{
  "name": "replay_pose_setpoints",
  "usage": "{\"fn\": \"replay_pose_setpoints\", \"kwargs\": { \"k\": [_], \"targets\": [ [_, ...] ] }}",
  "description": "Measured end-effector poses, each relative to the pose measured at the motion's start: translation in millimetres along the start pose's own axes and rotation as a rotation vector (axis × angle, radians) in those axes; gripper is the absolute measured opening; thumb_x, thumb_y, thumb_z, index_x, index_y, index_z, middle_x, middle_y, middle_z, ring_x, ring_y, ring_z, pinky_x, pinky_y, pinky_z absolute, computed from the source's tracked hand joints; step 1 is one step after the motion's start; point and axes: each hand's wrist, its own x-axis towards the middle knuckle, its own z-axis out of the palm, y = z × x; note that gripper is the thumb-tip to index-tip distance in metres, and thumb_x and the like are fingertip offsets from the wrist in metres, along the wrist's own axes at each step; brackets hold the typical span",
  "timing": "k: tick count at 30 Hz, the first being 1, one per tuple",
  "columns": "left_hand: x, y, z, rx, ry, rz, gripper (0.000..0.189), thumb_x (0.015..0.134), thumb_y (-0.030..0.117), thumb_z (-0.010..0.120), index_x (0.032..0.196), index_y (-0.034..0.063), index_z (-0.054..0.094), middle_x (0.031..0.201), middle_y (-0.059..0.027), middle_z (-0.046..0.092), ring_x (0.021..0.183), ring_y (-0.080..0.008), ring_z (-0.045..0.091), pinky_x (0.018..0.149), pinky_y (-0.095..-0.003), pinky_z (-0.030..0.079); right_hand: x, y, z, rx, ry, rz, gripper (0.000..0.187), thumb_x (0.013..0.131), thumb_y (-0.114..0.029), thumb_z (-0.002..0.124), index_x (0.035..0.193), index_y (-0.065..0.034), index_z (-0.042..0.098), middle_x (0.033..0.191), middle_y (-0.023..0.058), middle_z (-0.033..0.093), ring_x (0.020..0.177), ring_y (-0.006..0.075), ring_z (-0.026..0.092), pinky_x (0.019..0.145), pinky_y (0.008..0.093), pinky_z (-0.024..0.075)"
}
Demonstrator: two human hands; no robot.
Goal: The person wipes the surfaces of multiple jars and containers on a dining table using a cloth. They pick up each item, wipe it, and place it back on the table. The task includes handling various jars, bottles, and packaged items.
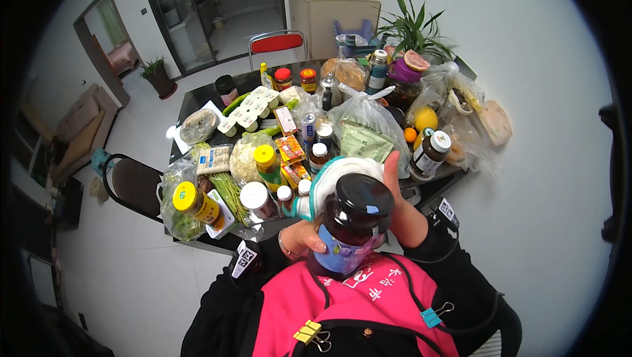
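Observation:
A large dark glass jar (345, 228) with a black lid and a blue-purple label is held upright in front of my chest. My left hand (305, 238) grips its left side, the thumb lying on the label. Behind the jar's right side is my right hand (395, 199), thumb pointing up; the jar hides most of its fingers. A white cloth with teal edging (328, 179) is bunched between the hands, behind the lid, and appears to be held by my right hand.
Beyond the hands, a dark table (197, 100) is crowded with a yellow-lidded jar (197, 204), a white-lidded bottle (430, 154), a knotted plastic bag (368, 120), a steel kettle (330, 91) and vegetables. A black-framed chair (133, 184) stands at the left, a red-backed chair (276, 42) behind.

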Motion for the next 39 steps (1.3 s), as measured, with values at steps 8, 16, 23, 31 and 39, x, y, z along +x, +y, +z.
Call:
{"fn": "replay_pose_setpoints", "kwargs": {
  "k": [8,16,23,31,39],
  "targets": [
    [2.7,14.3,9.1,0.591,0.372,0.381,0.083,0.061,0.024,0.081,0.131,-0.0006,0.043,0.121,-0.0094,0.055,0.112,-0.0186,0.051,0.100,-0.0346,0.038,-28.0,10.0,18.3,-0.175,0.270,-0.303,0.086,0.091,-0.068,0.013,0.130,0.0017,0.045,0.124,0.0135,0.056,0.114,0.0236,0.054,0.100,0.0370,0.0401],
    [16.5,21.6,10.1,1.197,0.813,0.633,0.077,0.057,0.023,0.085,0.120,-0.0001,0.047,0.108,-0.0114,0.062,0.097,-0.0189,0.060,0.088,-0.0333,0.046,-26.3,24.9,17.7,-0.845,0.296,-0.808,0.057,0.096,-0.044,0.044,0.124,0.0060,0.042,0.139,0.0217,0.037,0.129,0.0330,0.036,0.107,0.0400,0.0246],
    [23.2,27.6,6.3,1.197,0.832,0.682,0.078,0.059,0.024,0.085,0.122,-0.0005,0.045,0.110,-0.0121,0.062,0.099,-0.0196,0.060,0.089,-0.0336,0.047,-20.5,10.2,18.9,-1.346,0.069,-1.008,0.068,0.089,-0.053,0.052,0.124,0.0042,0.045,0.145,0.0263,0.027,0.136,0.0397,0.025,0.110,0.0437,0.0212],
    [28.8,25.7,-9.4,0.884,0.806,0.720,0.078,0.061,0.016,0.083,0.126,0.0006,0.044,0.118,-0.0095,0.058,0.106,-0.0177,0.056,0.095,-0.0334,0.043,-9.5,21.9,8.6,-0.865,0.137,-0.580,0.094,0.076,-0.067,0.059,0.141,-0.0047,0.035,0.145,0.0280,0.028,0.137,0.0446,0.023,0.109,0.0458,0.0280],
    [27.4,26.1,-12.2,0.576,0.817,0.923,0.074,0.068,0.026,0.079,0.127,-0.0012,0.044,0.117,-0.0089,0.057,0.104,-0.0173,0.055,0.092,-0.0327,0.044,-11.6,54.2,-24.9,-1.179,-0.007,-0.880,0.099,0.074,-0.056,0.070,0.145,-0.0039,0.025,0.145,0.0277,0.025,0.134,0.0477,0.026,0.109,0.0503,0.0250]
  ]
}}
